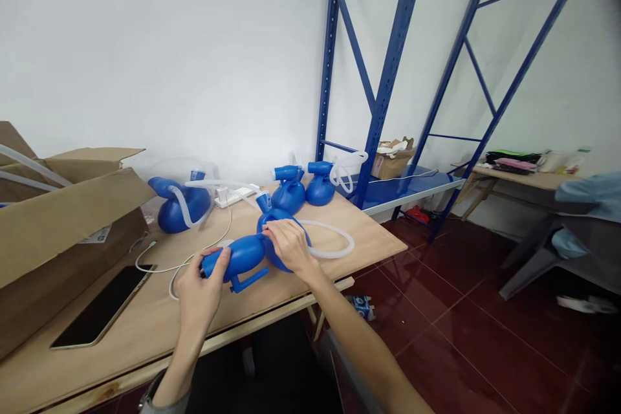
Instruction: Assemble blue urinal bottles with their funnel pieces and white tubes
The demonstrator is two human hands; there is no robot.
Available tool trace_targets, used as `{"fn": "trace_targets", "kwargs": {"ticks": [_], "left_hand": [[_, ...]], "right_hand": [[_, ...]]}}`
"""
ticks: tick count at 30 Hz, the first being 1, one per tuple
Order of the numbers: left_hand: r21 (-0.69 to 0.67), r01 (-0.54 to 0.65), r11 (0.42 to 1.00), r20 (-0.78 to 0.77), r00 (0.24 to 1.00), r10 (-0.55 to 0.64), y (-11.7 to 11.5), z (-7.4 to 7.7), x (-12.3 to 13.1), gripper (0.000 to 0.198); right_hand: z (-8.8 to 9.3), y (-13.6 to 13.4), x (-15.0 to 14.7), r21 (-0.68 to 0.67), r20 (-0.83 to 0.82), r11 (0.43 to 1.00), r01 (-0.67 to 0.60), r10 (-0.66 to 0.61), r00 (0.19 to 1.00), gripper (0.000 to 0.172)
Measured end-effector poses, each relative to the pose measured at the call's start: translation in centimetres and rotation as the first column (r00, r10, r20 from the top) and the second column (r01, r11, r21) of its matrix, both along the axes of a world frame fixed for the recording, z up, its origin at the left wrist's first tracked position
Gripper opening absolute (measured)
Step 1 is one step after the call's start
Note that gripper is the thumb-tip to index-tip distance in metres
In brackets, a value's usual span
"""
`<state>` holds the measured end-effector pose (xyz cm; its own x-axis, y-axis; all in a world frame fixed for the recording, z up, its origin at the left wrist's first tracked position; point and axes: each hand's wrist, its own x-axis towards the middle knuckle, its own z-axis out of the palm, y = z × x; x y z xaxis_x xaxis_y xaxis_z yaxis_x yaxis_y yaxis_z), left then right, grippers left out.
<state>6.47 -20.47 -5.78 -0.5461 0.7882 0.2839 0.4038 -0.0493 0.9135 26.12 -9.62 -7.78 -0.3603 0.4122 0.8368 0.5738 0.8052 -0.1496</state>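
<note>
Holding the bottle [245, 255] on its side above the near part of the worktop [264, 304], two hands at work; clock centred on that bottle, 12 pointing at the wall. Can't tell whether it touches the wood.

Left grip [204, 281]: closed round the neck end at 9, thumb along the near side. Right grip [288, 242]: fingertips drawn together, pinching at the opposite end, toward 2; the exact piece pinched is hidden. Handle [252, 279] juts out at 5, untouched.

Around it: second bottle [279, 260] just beyond the right fingers at 2, partly covered by them; white tube [347, 242] looping out at 3, near the worktop's edge. Two more bottles stand toward 1, another toward 10. Power strip [237, 196] at 12, cable [167, 270] trailing to 9, tablet [101, 307] at 8, open box [72, 233] past it.

Risks, my judgement: smooth round body could twist or slip if the pinch pulls harder than the neck hold resists. A slip toward 6 could drop it over the near edge. The right hand, swinging toward 3, may knock the second bottle or drag the tube. Cable passes close by the left hand; a snag there seems possible.
</note>
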Motion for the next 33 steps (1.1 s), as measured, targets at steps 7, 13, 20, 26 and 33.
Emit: {"fn": "trace_targets", "kwargs": {"ticks": [7,13,20,26,33], "left_hand": [[0.166,-0.109,0.980,-0.130,0.983,0.132,-0.5,-0.6,1.4,0.055],[0.414,-0.068,0.908,-0.393,0.886,0.246,-1.5,-2.4,1.8,0.037],[0.431,0.017,0.902,-0.486,0.847,0.217,-2.7,-0.8,1.2,0.034],[0.421,0.021,0.907,-0.471,0.859,0.198,-3.1,-0.1,1.9,0.040],[0.318,-0.017,0.948,-0.411,0.899,0.154,-3.0,-1.0,1.3,0.045]], "right_hand": [[1.6,-1.1,0.5,-0.022,0.045,0.998,0.065,-0.064,0.997,0.026],[5.1,-2.6,1.3,-0.435,0.010,0.900,-0.019,0.026,1.000,0.019],[6.4,-2.7,3.2,-0.615,-0.278,0.679,-0.401,0.290,0.916,0.013],[5.1,-2.3,2.8,-0.578,-0.597,0.506,-0.640,0.272,0.755,0.023],[4.5,-3.4,1.6,-0.539,-0.566,0.659,-0.525,0.178,0.805,0.019]]}}
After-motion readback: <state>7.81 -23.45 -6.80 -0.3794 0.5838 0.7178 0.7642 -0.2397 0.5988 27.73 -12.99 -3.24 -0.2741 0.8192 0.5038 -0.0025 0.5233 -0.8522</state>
